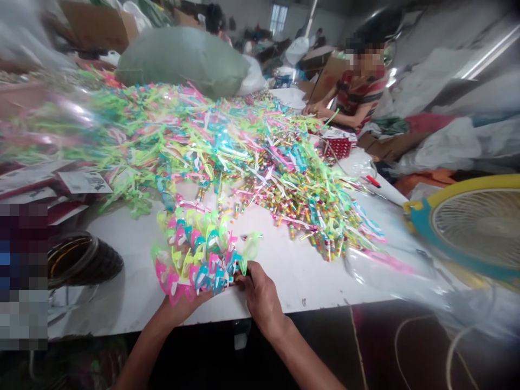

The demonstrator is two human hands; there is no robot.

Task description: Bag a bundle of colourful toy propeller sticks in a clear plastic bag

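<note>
A dense bunch of plastic pieces [197,257] in pink, teal, yellow and green, with flared heads and white parts, stands upright over the near edge of the table. My left hand [186,309] is under it and holds it from below; the pieces cover its fingers. At the bunch's right side, my right hand [262,295] is closed, fingers bent in toward the bunch. A translucent green plastic piece [251,250] rises just above those fingers and appears pinched in them. Its lower end is hidden.
A big heap of similar pieces [195,130] spreads over the white table [280,276]. Left stand a dark drink glass [87,260] and printed cards [85,182]. A fan [471,227] is at right. Beyond the heap are a green sack [182,59] and a person in a striped shirt [363,89].
</note>
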